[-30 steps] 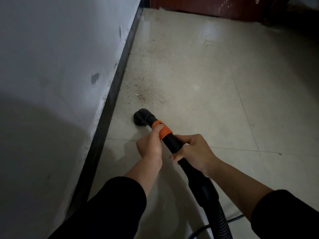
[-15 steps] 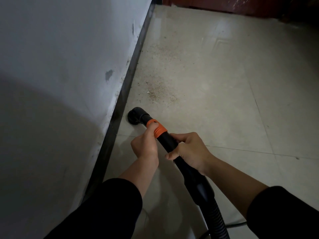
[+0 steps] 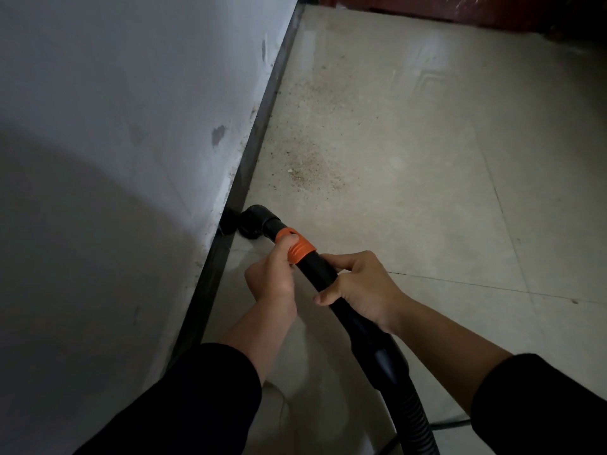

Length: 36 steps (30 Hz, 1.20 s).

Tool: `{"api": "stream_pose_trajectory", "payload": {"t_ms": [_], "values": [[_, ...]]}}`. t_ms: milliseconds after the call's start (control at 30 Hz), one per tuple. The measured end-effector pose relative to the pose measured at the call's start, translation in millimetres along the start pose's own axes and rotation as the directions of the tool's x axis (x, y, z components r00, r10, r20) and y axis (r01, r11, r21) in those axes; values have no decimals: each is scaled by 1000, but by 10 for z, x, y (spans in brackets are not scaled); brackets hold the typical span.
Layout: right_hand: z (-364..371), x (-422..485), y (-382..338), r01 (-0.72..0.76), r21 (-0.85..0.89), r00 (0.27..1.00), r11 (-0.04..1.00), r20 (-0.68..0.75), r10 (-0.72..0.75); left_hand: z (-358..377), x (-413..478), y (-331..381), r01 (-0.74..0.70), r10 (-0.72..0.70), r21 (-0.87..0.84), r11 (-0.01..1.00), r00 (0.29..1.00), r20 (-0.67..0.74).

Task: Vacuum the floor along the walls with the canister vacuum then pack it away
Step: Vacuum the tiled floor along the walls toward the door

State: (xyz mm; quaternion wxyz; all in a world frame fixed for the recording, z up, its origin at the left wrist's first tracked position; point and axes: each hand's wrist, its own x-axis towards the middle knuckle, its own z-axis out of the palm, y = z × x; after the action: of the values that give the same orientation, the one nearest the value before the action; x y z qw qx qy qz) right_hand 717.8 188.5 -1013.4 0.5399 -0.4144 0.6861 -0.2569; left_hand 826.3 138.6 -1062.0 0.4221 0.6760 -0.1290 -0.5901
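A black vacuum wand [image 3: 320,269] with an orange collar [image 3: 295,246] slants down to the tiled floor. Its black nozzle [image 3: 254,221] touches the floor right at the dark baseboard [image 3: 259,133]. My left hand [image 3: 274,277] grips the wand at the orange collar, thumb on top. My right hand [image 3: 361,290] grips the wand just behind it. The ribbed black hose [image 3: 410,418] runs off the bottom edge. A patch of brown dust and crumbs [image 3: 305,172] lies on the floor ahead of the nozzle. The canister is out of view.
A white wall [image 3: 131,126] with scuff marks fills the left side. Dark red wooden furniture [image 3: 460,8] stands at the far end. A thin black cord [image 3: 450,422] lies on the pale tiles [image 3: 427,159] at the lower right.
The nozzle has slid left, from out on the tile to right against the baseboard. Both hands keep the same grip on the wand.
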Motion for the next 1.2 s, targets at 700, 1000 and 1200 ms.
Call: {"api": "stream_pose_trajectory", "payload": {"t_ms": [700, 1000, 1200], "values": [[99, 542, -150, 105, -100, 985, 989, -123, -117, 181, 619, 262, 21, -28, 38, 999, 983, 182], [120, 672, -179, 167, -235, 960, 958, -180, -212, 255, 695, 348, 16, -30, 48, 999, 953, 302], [76, 607, -93, 168, -331, 946, 929, -210, -246, 261, 650, 283, 22, -54, 93, 995, 932, 359]]}}
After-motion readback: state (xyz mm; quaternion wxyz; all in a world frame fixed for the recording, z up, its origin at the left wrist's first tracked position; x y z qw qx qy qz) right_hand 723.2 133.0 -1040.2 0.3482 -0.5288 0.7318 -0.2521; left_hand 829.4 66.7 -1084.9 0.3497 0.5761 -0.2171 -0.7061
